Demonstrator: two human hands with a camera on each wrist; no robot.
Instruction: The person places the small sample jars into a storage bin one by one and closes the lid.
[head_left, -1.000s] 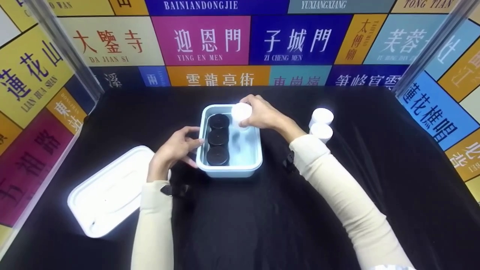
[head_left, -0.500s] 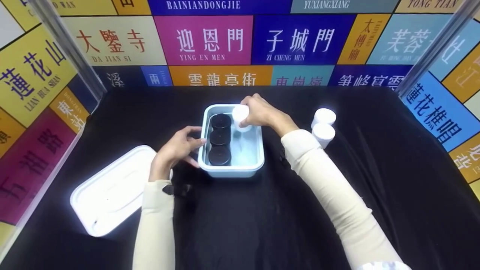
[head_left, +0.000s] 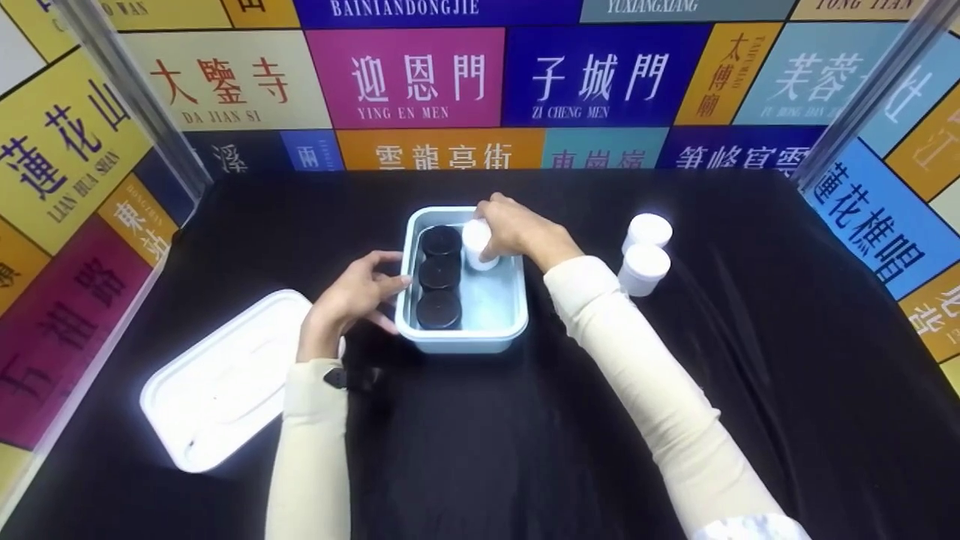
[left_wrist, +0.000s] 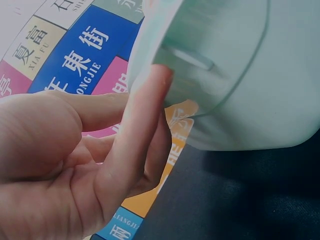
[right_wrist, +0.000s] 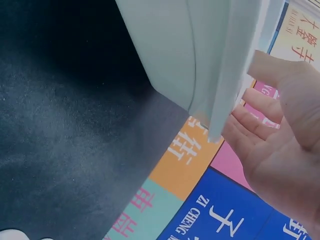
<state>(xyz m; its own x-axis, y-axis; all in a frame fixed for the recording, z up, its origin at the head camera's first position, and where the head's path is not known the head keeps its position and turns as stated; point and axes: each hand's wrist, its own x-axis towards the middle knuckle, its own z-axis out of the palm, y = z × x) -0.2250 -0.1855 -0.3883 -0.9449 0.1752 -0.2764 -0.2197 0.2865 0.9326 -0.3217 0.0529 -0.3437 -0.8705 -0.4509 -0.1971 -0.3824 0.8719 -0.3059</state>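
Inside the pale blue plastic box (head_left: 487, 315), my right hand (head_left: 517, 229) holds a small white jar (head_left: 477, 244) upright, with thumb and fingers round it. Three round black-lidded jars (head_left: 439, 271) stand in a row along the box's left side. My left hand (head_left: 356, 296) has its fingers spread against the box's left wall, fingertips right at the rim, as the left wrist view shows too. In the right wrist view the box wall (right_wrist: 170, 55) hides the held jar, and the right fingers (right_wrist: 262, 107) reach over the rim.
Two more white jars (head_left: 645, 266) stand close together to the right of the box. A white lid (head_left: 225, 382) lies flat on the black cloth (head_left: 465, 450) at the left. Printed panels (head_left: 405, 79) wall the back and both sides.
My right hand has lowered the white jar further into the box, beside the black-lidded jars, and the right forearm has swung left. The left hand keeps its place on the box.
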